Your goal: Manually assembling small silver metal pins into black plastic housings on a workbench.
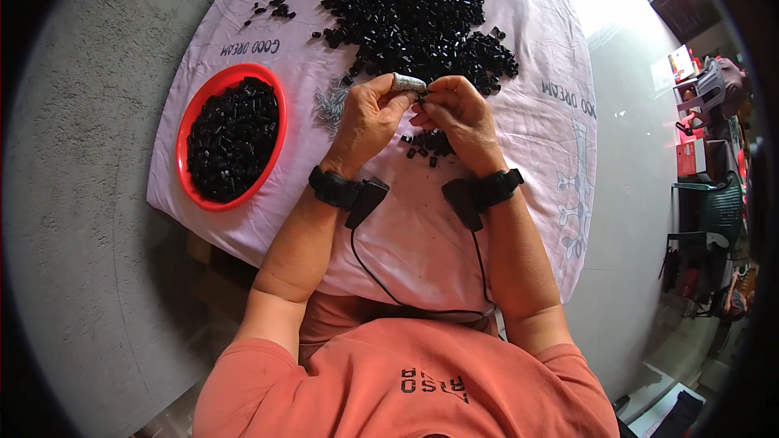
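Pinching a tiny black part (422, 99) between both hands, left hand (369, 118) and right hand (458, 113) closing tight, fingertips meeting just above the cloth (422, 235); finished-looking pieces are filling the red bowl (188, 126), loose pile (414, 8) waiting ahead.

Both bare forearms are reaching forward from the lower edge and converging, each wearing a black strap with a black wedge-shaped unit at the wrist. The left hand (369, 113) is curling palm inward, its thumb and wrapped forefinger pinching together at the tip. The right hand (456, 113) is bending at the knuckles, its fingertips meeting those of the left hand.
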`<action>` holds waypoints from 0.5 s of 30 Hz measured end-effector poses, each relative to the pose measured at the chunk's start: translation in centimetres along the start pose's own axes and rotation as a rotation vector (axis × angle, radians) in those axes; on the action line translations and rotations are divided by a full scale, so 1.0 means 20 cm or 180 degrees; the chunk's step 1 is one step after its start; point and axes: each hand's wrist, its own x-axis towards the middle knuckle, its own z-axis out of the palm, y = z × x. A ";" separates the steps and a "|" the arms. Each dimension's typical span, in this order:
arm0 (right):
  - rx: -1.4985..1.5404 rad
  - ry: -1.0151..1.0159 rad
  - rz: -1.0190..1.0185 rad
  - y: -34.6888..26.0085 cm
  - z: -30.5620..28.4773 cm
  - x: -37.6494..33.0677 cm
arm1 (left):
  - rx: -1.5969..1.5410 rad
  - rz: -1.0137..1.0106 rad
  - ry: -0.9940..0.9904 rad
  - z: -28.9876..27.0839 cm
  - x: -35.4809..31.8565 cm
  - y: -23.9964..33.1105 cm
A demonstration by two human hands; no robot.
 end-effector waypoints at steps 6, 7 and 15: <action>-0.0062 -0.0091 0.0091 -0.02 0.00 -0.01 | -0.0006 -0.0014 0.0043 0.01 0.00 0.01; -0.0087 -0.0109 0.0112 -0.03 0.00 -0.01 | -0.0020 -0.0037 0.0045 0.01 0.00 0.01; 0.0182 -0.0038 0.0141 -0.03 0.01 -0.01 | -0.0362 -0.0225 0.0061 0.01 0.00 -0.01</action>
